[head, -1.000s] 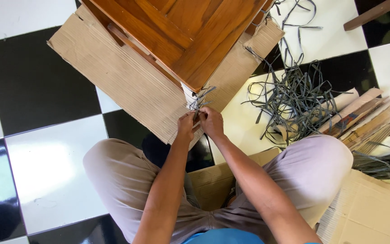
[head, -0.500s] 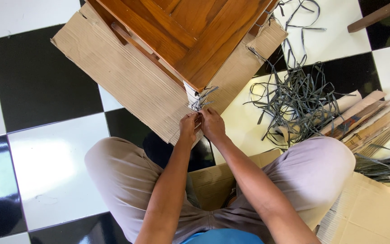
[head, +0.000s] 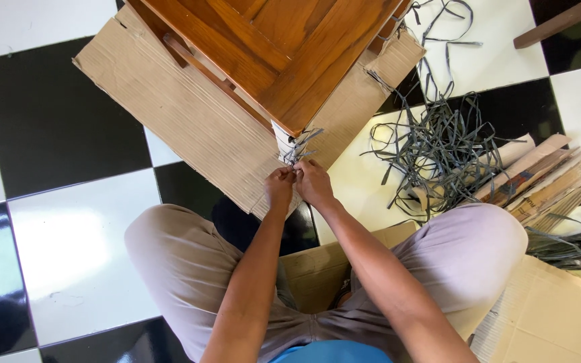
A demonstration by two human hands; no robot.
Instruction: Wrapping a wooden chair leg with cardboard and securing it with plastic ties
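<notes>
On a glossy black-and-white checkered floor (head: 68, 242) strewn with cardboard sheets (head: 189, 114), a seated person's left hand (head: 279, 186) and right hand (head: 314, 183) meet, fingers pinched on grey strapping (head: 297, 149) tied at the corner of a wooden furniture piece (head: 284, 47), directly above both hands.

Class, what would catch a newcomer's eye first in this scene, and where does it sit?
The polished wooden furniture piece at top centre, standing on corrugated cardboard. Just below its wrapped corner, the left hand and right hand pinch grey strapping. To the right, a tangled pile of grey straps lies on the black-and-white checkered floor.
</notes>
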